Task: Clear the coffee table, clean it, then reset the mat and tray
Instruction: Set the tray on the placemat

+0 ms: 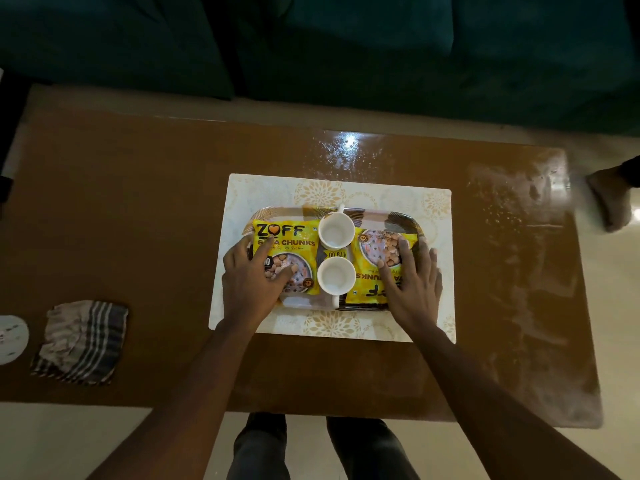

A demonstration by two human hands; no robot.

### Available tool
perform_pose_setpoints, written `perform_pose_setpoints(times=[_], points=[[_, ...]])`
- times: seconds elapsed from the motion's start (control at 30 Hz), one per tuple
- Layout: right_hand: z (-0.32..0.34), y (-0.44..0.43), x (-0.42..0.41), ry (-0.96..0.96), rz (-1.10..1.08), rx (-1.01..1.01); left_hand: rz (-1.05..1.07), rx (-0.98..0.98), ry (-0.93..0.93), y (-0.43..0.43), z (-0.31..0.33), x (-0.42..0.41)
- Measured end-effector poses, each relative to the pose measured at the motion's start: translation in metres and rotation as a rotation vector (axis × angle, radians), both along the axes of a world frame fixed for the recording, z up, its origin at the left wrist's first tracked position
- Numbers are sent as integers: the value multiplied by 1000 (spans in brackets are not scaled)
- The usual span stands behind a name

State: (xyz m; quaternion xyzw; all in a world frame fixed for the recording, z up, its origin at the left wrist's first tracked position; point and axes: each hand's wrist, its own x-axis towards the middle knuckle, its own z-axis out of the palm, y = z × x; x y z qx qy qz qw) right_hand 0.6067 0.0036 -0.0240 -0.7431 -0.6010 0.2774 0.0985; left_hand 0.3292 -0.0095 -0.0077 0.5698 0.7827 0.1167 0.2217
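A cream floral mat (332, 187) lies on the brown coffee table (138, 209). On the mat sits a patterned tray (398, 218) holding two yellow soya-chunk packets and two white cups, the far cup (336, 230) and the near cup (336, 274). My left hand (251, 278) rests flat on the left packet (284, 237), fingers spread. My right hand (412, 282) lies flat on the right packet (372, 268), which is turned upside down. Neither hand curls round anything.
A folded striped cloth (81, 341) lies on the table's left part, beside a white round object (10, 337) at the frame edge. The table's right part (519, 237) shines with streaks. A dark green sofa (311, 46) stands behind; another person's foot (613, 199) is at right.
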Motion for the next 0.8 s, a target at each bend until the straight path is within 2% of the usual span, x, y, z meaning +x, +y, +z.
perform_pose_setpoints(times=[0.07,0.17,0.23,0.43,0.57,0.8], points=[[10,-1,-5,-8,31,21,4,-1,27,2,9,4],[34,-2,-19,48,67,51,60,26,-131,9,34,14],[48,-2,-27,73,111,77,42,78,-163,11,52,20],[105,0,-52,120,273,138,-41,166,-75,-11,110,26],[147,-9,-70,169,397,84,-62,171,5,-44,155,18],[212,-36,-122,181,641,55,68,231,111,-109,222,-15]])
